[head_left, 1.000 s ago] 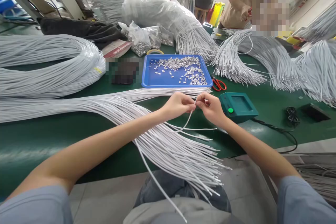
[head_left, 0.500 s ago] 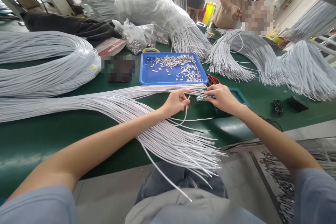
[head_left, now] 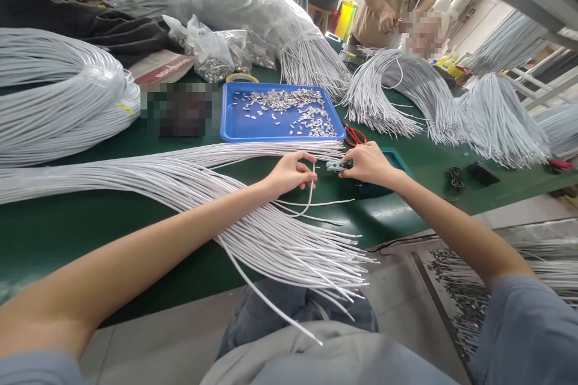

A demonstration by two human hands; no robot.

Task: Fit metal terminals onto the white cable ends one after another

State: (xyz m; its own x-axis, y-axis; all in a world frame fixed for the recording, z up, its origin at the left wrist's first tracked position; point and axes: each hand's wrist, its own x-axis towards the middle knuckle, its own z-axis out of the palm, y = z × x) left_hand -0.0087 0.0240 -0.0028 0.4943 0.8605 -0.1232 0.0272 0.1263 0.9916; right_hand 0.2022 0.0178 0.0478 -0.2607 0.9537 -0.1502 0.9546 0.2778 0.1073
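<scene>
From my remote seat I am pinching one white cable [head_left: 311, 191] near its raised end with the left grip [head_left: 292, 173], and its lower length is curving down toward the fan of loose cables [head_left: 293, 246], which is spreading over the desk [head_left: 67, 222] and past its edge. I am holding a small pale-green tool [head_left: 335, 165] in the right grip [head_left: 369, 162], fingers wrapped on it; I am not making out its kind, and it is pointing toward the cable, near but not touching. As I am judging it, only the singling-out of this cable is showing as done, while the tool is not yet meeting it. I cannot tell at this size whether the other ends are finished, but the fan and a second bundle [head_left: 253, 153], lying just in front of the blue tray [head_left: 235, 126], are suggesting plenty left. Metal pieces [head_left: 289, 99] are lying scattered in the tray, red handles [head_left: 359, 130] are resting by its corner, and a green device [head_left: 401, 159] is sitting partly hidden behind the right grip.
</scene>
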